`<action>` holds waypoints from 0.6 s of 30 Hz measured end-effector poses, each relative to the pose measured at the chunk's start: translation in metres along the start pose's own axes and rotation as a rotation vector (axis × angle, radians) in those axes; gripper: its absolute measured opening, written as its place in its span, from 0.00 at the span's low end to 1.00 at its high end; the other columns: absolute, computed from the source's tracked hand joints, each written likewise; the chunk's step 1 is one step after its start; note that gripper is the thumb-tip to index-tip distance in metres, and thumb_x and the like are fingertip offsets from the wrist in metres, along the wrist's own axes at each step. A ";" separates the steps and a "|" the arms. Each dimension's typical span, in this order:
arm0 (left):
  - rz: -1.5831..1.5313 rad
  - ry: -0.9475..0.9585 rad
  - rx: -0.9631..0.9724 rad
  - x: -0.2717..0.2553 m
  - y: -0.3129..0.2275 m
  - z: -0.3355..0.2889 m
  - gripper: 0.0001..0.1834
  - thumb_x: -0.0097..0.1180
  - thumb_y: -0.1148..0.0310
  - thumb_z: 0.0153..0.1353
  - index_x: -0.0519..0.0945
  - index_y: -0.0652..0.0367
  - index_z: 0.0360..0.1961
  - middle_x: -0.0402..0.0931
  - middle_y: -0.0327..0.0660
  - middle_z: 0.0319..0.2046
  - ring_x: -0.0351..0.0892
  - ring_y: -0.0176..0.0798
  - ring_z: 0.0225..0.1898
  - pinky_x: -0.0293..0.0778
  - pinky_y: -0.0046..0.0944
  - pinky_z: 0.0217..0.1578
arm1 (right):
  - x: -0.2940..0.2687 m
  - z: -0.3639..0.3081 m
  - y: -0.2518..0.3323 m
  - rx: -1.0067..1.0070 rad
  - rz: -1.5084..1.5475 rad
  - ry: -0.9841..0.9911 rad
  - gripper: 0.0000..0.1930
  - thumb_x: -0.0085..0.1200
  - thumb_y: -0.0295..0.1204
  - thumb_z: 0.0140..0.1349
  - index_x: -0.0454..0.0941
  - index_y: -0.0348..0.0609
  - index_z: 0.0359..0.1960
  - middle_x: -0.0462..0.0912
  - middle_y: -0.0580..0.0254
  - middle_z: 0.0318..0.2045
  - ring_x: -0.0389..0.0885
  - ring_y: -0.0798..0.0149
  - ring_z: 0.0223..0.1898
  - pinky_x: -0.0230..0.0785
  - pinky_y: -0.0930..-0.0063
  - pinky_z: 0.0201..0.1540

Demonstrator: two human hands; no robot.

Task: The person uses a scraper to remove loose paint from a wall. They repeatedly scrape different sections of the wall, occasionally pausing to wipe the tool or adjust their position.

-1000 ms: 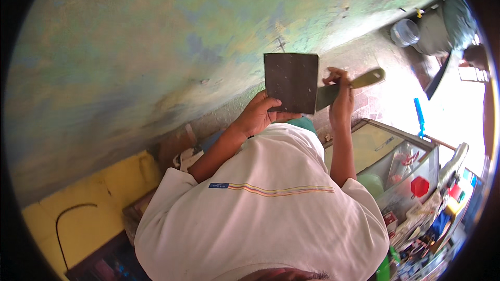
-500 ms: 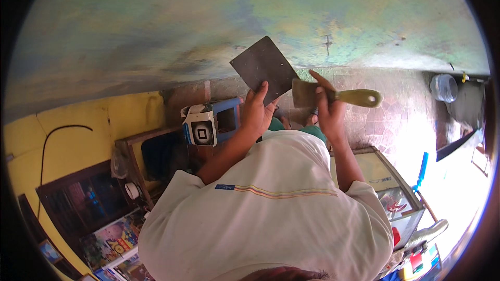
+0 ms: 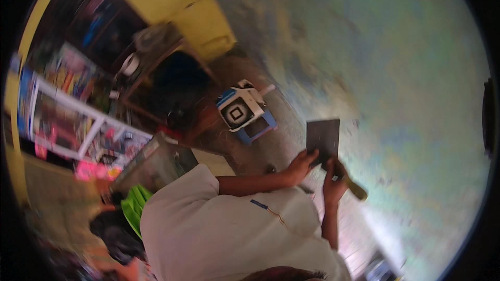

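My left hand is closed on the lower edge of a dark, flat square plate, its thumb lying over the near face. Close beside it, my right hand grips a putty knife with an olive-yellow handle that sticks out to the lower right. The putty knife's blade is mostly hidden behind my fingers and blurred, so I cannot tell whether it touches the plate. Both hands are held in front of my body, next to a patchy green and blue wall.
A white carton with a black square mark sits on a blue stool to the left. Beyond are a wooden cabinet, a white-framed glass display case and a yellow wall. A bright green cloth lies at the lower left.
My view and body have turned left, bringing the display case into sight and swinging the wall to the right. The putty knife and plate are now closer together, with the putty knife's handle tilted downward.
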State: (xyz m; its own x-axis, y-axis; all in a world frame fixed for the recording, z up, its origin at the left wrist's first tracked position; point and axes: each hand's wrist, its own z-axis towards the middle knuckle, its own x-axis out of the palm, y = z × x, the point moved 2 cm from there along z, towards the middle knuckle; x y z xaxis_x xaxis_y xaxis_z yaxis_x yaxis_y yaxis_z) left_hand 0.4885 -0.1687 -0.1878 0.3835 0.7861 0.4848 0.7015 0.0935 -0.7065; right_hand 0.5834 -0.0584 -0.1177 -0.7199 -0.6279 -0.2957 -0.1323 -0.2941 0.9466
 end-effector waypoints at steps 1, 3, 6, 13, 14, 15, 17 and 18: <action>-0.107 -0.042 -0.011 -0.007 -0.001 -0.002 0.23 0.52 0.54 0.71 0.70 0.54 0.61 0.73 0.36 0.48 0.71 0.35 0.54 0.69 0.38 0.57 | 0.018 -0.009 0.008 -0.122 0.011 0.095 0.12 0.57 0.28 0.68 0.81 0.32 0.48 0.86 0.52 0.42 0.84 0.63 0.44 0.77 0.70 0.48; -0.236 0.018 0.092 -0.027 -0.012 -0.003 0.22 0.54 0.55 0.70 0.71 0.52 0.60 0.73 0.34 0.49 0.70 0.33 0.55 0.67 0.38 0.56 | 0.050 -0.008 0.012 0.010 0.204 0.017 0.11 0.55 0.27 0.68 0.82 0.34 0.47 0.86 0.52 0.38 0.86 0.60 0.37 0.79 0.68 0.43; -0.283 -0.166 0.074 -0.055 -0.025 -0.012 0.22 0.54 0.54 0.70 0.72 0.53 0.59 0.73 0.34 0.54 0.69 0.33 0.58 0.65 0.39 0.59 | 0.082 -0.010 0.024 -0.021 0.028 0.013 0.11 0.56 0.27 0.67 0.82 0.33 0.46 0.86 0.50 0.40 0.86 0.57 0.39 0.78 0.66 0.44; -0.347 -0.185 0.227 -0.117 -0.075 -0.058 0.22 0.52 0.53 0.71 0.72 0.55 0.58 0.73 0.35 0.54 0.67 0.34 0.59 0.64 0.42 0.61 | 0.160 -0.009 0.058 -0.173 0.021 0.312 0.14 0.57 0.31 0.67 0.82 0.32 0.46 0.86 0.51 0.42 0.84 0.59 0.43 0.75 0.66 0.49; -0.382 -0.218 0.253 -0.124 -0.079 -0.060 0.22 0.52 0.53 0.71 0.73 0.56 0.57 0.74 0.36 0.54 0.69 0.34 0.58 0.66 0.41 0.60 | 0.171 -0.010 0.063 -0.223 0.019 0.390 0.13 0.57 0.30 0.68 0.81 0.33 0.47 0.85 0.53 0.44 0.83 0.60 0.45 0.75 0.66 0.51; -0.416 -0.248 0.273 -0.130 -0.081 -0.062 0.21 0.52 0.54 0.71 0.73 0.57 0.57 0.74 0.37 0.53 0.70 0.35 0.57 0.67 0.41 0.58 | 0.180 -0.012 0.067 -0.273 0.010 0.491 0.12 0.56 0.29 0.68 0.80 0.35 0.49 0.84 0.54 0.46 0.82 0.62 0.47 0.74 0.66 0.52; -0.490 -0.309 0.318 -0.139 -0.085 -0.061 0.21 0.53 0.55 0.71 0.73 0.59 0.56 0.75 0.38 0.53 0.73 0.36 0.55 0.70 0.40 0.56 | 0.195 -0.003 0.070 -0.071 0.291 0.398 0.12 0.58 0.29 0.67 0.80 0.36 0.48 0.84 0.55 0.46 0.81 0.63 0.48 0.72 0.68 0.55; -0.574 -0.316 0.366 -0.146 -0.087 -0.060 0.19 0.53 0.56 0.71 0.73 0.58 0.55 0.77 0.39 0.51 0.75 0.36 0.53 0.72 0.39 0.53 | 0.202 -0.002 0.070 -0.044 0.195 0.432 0.12 0.58 0.28 0.67 0.80 0.36 0.48 0.84 0.55 0.45 0.81 0.63 0.49 0.72 0.69 0.54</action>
State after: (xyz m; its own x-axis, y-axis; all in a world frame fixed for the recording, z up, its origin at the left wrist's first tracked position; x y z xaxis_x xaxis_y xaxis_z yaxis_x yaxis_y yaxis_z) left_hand 0.4075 -0.3286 -0.1658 -0.2120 0.6854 0.6966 0.4732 0.6957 -0.5405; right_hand 0.4305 -0.2072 -0.1109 -0.3784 -0.9137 -0.1483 0.0127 -0.1654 0.9862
